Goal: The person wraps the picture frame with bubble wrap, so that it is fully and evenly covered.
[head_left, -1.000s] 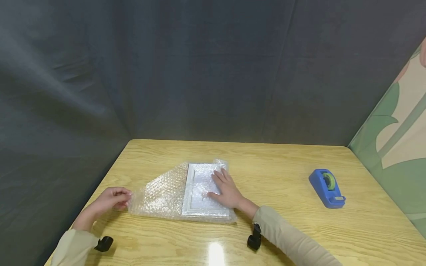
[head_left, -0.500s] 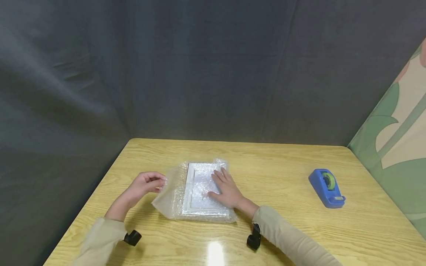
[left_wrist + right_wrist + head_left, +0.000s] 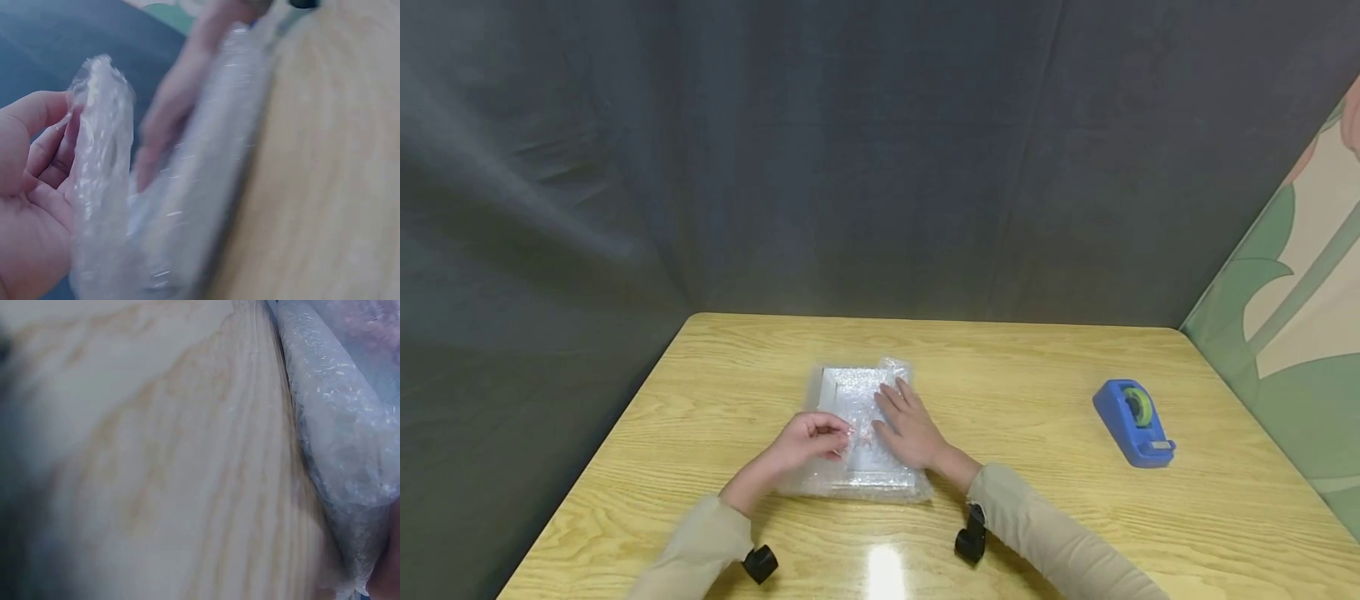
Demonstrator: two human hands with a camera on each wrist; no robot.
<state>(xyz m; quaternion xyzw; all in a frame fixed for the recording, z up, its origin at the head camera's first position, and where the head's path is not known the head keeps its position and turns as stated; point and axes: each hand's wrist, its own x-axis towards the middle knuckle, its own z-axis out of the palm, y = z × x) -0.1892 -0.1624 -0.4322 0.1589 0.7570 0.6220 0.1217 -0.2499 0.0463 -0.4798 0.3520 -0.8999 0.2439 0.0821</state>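
A white picture frame (image 3: 880, 478) lies flat on the table, seen through clear bubble wrap (image 3: 808, 482). My left hand (image 3: 808, 441) pinches the free edge of the wrap and holds that flap over the frame's left part. In the left wrist view the flap (image 3: 103, 169) stands folded up from the wrapped frame, gripped between thumb and fingers. My right hand (image 3: 912, 429) rests with spread fingers on the frame's right side. The right wrist view shows the wrapped edge (image 3: 337, 425) on the wood, with only a sliver of that hand at the border.
A blue tape dispenser (image 3: 1133, 423) with a green roll stands at the right of the wooden table (image 3: 1015, 375). Dark cloth (image 3: 865, 167) hangs behind the table and on the left. A patterned curtain (image 3: 1300, 333) borders the right side.
My left hand has moved right, carrying the bubble wrap's loose end from the far left up and over the frame. The right hand has stayed on the frame.
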